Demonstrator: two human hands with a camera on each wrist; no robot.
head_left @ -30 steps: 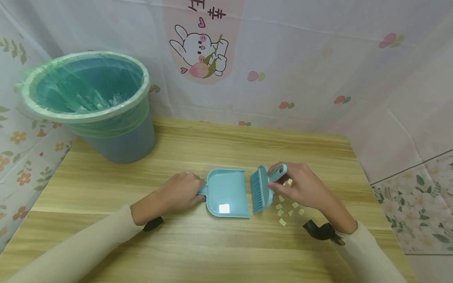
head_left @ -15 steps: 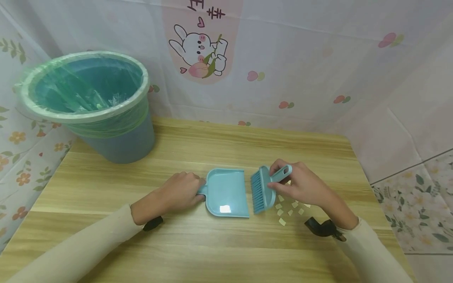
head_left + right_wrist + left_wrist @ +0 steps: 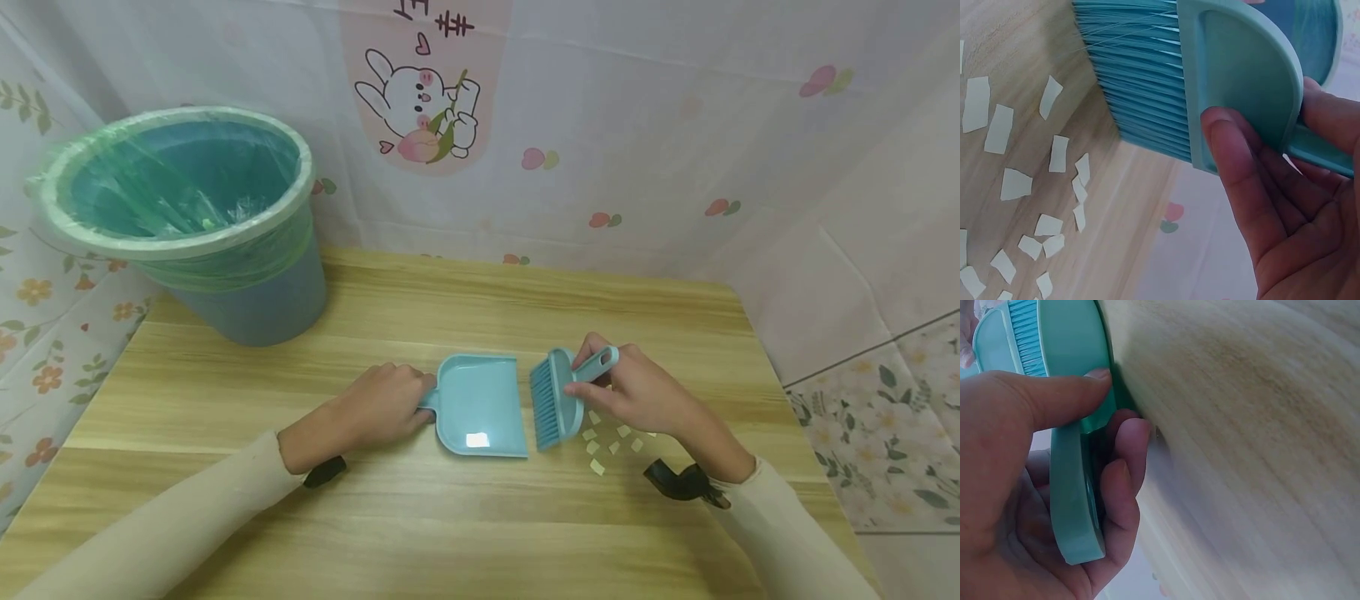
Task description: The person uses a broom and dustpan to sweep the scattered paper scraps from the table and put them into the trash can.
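My left hand [image 3: 386,408] grips the handle of a light blue dustpan [image 3: 480,400], which lies on the wooden table with its open edge to the right. In the left wrist view, the thumb and curled fingers wrap the dustpan handle [image 3: 1072,494]. Just beyond that open edge, my right hand [image 3: 641,392] holds a matching hand brush [image 3: 562,400], bristles toward the pan. Thumb and fingers pinch the brush body [image 3: 1247,75] near its handle in the right wrist view. Small pale paper scraps [image 3: 597,467] are scattered below and right of the brush, partly hidden by the right hand.
A blue bin [image 3: 262,308] lined with a green plastic bag [image 3: 247,271] stands at the table's back left. A patterned curtain [image 3: 645,133] hangs behind the table [image 3: 450,533]. A dark strap [image 3: 678,483] sits at the right wrist.
The right hand has shifted slightly to the right and the brush handle has tilted with it, early in this span. The left hand and the dustpan have stayed in place.
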